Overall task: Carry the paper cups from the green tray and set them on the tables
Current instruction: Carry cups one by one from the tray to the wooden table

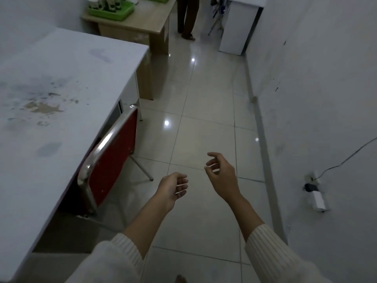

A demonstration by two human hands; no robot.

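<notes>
A green tray (pixel 120 14) stands on a wooden table (pixel 142 23) at the far end of the room. Several white paper cups (pixel 106 2) with dark print stand upright in it. My left hand (pixel 173 187) and my right hand (pixel 221 173) hang in front of me above the tiled floor, both with loosely curled fingers and nothing in them. They are far from the tray. A white table (pixel 61 103) with a stained, worn top runs along my left side and carries no cups.
A red chair (pixel 114 154) with a chrome frame is tucked against the white table. A person's legs (pixel 186 17) stand beside the wooden table. A white cabinet (pixel 236 27) stands at the far right. A wall socket and cable (pixel 314 188) sit low on the right wall.
</notes>
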